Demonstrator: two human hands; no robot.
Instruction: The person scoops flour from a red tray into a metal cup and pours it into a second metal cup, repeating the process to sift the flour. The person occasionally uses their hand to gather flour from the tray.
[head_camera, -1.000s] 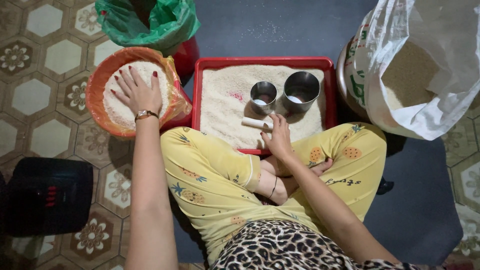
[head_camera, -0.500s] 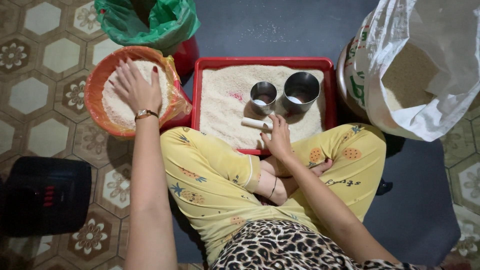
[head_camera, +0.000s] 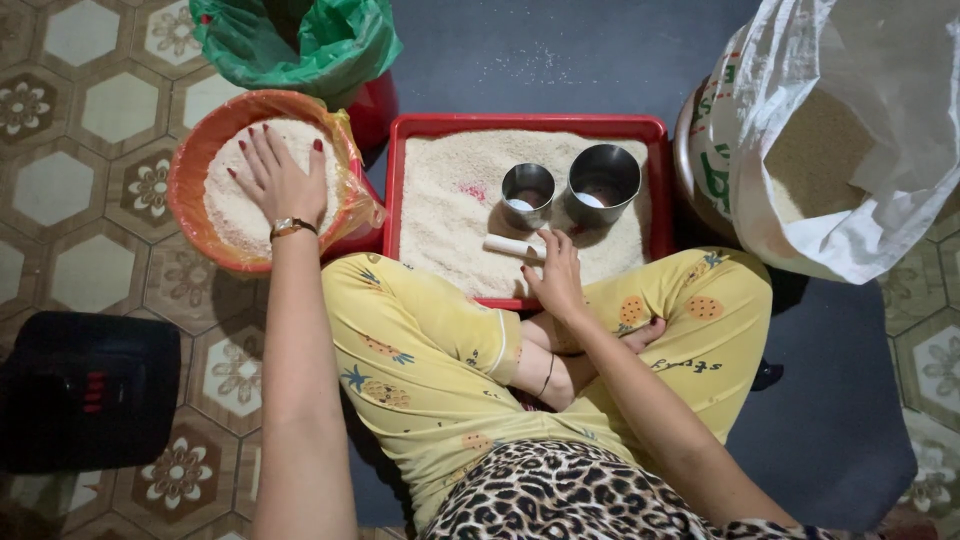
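Sitting cross-legged on the floor, a person in yellow patterned trousers faces a red tray (head_camera: 655, 180) filled with white rice; every place below is given from that tray.

The right hand (head_camera: 558, 282) rests on the rice near the tray's near edge, a little right of its middle. Its fingers (head_camera: 556, 248) are loosely curled, and their tips touch the right end of a small white roll (head_camera: 512, 246), which lies flat on the rice and points away to the left. Only that end sits under the fingertips; the rest of the roll is bare. Whether the fingers pinch the roll or merely rest against it cannot be told.

Just beyond the roll, toward the tray's far side, two steel cups stand upright in the rice: the smaller cup (head_camera: 527, 192) straight behind the roll and the larger cup (head_camera: 603, 181) to its right, the two just beside each other. The fingertips are near the cups but not touching them.

Left of the tray, touching its left wall, stands an orange-lined bowl (head_camera: 190, 170) of rice. The left hand (head_camera: 279, 184) lies palm down on that rice with fingers spread and released, gripping nothing; a wristwatch sits on the wrist.

Behind the tray's far left corner is a green bag (head_camera: 300, 45). Right of the tray, a white sack (head_camera: 850, 130) gapes open with grain inside. Well to the left and nearer the person, a black box (head_camera: 90, 390) sits on the patterned tiles.
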